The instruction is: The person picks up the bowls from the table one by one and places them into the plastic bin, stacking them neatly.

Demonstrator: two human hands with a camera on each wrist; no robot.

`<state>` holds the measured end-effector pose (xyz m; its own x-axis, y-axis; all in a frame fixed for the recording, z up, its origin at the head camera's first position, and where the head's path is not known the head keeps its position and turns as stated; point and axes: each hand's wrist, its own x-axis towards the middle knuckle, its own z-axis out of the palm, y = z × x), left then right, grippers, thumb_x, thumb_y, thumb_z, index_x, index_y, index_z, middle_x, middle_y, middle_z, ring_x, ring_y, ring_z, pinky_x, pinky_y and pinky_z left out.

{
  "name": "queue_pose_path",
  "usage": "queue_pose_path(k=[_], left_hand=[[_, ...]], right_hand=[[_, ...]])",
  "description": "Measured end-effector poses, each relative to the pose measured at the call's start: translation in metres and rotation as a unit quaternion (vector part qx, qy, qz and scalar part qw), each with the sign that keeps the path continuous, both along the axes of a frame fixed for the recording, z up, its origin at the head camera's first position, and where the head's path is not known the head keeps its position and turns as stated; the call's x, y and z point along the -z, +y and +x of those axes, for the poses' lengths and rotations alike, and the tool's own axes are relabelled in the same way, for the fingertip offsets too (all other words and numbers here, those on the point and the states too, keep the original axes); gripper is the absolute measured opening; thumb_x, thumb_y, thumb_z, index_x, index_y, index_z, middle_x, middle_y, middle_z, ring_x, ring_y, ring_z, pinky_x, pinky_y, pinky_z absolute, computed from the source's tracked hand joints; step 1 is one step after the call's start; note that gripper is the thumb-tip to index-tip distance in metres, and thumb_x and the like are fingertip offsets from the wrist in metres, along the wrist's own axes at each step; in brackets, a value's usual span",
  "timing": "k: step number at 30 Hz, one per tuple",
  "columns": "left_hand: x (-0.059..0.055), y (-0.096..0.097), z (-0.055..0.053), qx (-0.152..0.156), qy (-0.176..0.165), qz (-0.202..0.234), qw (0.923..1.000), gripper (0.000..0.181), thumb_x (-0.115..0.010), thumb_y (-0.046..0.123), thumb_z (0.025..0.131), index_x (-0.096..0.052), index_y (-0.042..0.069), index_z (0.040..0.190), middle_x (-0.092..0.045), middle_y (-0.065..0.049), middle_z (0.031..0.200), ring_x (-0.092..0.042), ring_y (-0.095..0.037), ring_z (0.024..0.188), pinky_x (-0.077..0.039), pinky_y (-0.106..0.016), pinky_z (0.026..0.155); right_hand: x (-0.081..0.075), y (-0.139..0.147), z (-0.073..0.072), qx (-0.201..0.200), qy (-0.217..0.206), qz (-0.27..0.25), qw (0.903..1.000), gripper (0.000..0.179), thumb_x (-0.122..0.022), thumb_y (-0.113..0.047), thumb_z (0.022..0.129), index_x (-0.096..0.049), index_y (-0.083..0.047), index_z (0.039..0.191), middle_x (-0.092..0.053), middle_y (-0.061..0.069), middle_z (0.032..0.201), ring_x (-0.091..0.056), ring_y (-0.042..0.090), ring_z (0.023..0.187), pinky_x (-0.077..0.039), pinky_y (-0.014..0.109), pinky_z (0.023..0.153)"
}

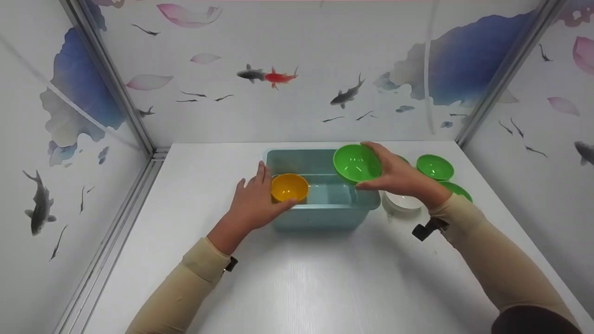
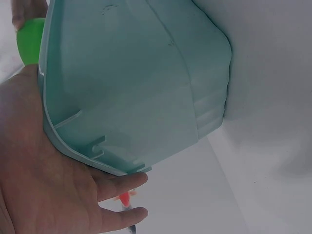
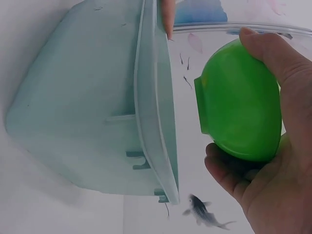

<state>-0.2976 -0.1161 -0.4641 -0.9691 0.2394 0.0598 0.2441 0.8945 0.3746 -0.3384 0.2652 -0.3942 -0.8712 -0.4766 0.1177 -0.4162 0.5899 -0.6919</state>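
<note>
My right hand (image 1: 394,174) grips a green bowl (image 1: 355,162) by its rim, thumb on the near side and fingers on the far side. The bowl is over the right part of a blue-green plastic bin (image 1: 320,218); in the right wrist view the green bowl (image 3: 243,105) is apart from the bin's rim (image 3: 151,107). My left hand (image 1: 253,199) rests at the bin's left rim, its fingers extended in the left wrist view. Beside its thumb, an orange bowl (image 1: 290,187) sits inside the bin at the left.
Right of the bin, a white bowl (image 1: 403,202) stands on the white table (image 1: 297,278), partly behind my right hand. Green bowls (image 1: 435,167) lie farther right, one partly covered by my wrist. Printed wall panels (image 1: 297,111) enclose the table at the back and sides.
</note>
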Motion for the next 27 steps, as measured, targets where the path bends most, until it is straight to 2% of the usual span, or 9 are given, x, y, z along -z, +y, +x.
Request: queue_pose_path(k=[4,11,18,27], left_hand=[[-0.001,0.0,0.0,0.001,0.0,0.007,1.0,0.126,-0.057,0.085,0.096,-0.014,-0.003,0.175,-0.008,-0.021,0.184,-0.039,-0.044,0.159,-0.014,-0.067,0.132],[-0.002,0.0,0.002,-0.003,-0.003,0.003,1.0,0.128,-0.054,0.089,0.095,-0.013,-0.002,0.175,-0.008,-0.02,0.184,-0.039,-0.044,0.159,-0.014,-0.065,0.132],[-0.004,0.0,0.002,-0.001,0.004,-0.002,1.0,0.126,-0.057,0.086,0.096,-0.014,-0.003,0.175,-0.01,-0.021,0.184,-0.042,-0.045,0.157,-0.016,-0.067,0.132],[-0.005,0.0,0.002,0.004,0.002,-0.008,1.0,0.128,-0.05,0.091,0.094,-0.016,-0.003,0.175,-0.011,-0.021,0.184,-0.041,-0.046,0.158,-0.017,-0.068,0.131]], right_hand=[[-0.004,-0.007,-0.004,-0.019,-0.005,0.016,0.9997,0.12,-0.101,-0.028,0.082,-0.025,-0.006,0.173,-0.052,0.021,0.157,-0.056,0.038,0.139,-0.047,0.059,0.115],[-0.008,-0.016,-0.014,-0.039,-0.02,0.03,0.9986,0.121,-0.102,-0.027,0.08,-0.026,-0.004,0.171,-0.055,0.02,0.151,-0.062,0.037,0.129,-0.052,0.054,0.109],[-0.018,-0.028,-0.024,-0.058,-0.034,0.04,0.9969,0.119,-0.102,-0.029,0.079,-0.028,-0.003,0.17,-0.055,0.018,0.153,-0.06,0.034,0.133,-0.051,0.052,0.111],[-0.022,-0.04,-0.038,-0.102,-0.052,0.035,0.9928,0.114,-0.102,-0.025,0.08,-0.032,-0.007,0.169,-0.055,0.016,0.155,-0.06,0.034,0.132,-0.05,0.053,0.113]])
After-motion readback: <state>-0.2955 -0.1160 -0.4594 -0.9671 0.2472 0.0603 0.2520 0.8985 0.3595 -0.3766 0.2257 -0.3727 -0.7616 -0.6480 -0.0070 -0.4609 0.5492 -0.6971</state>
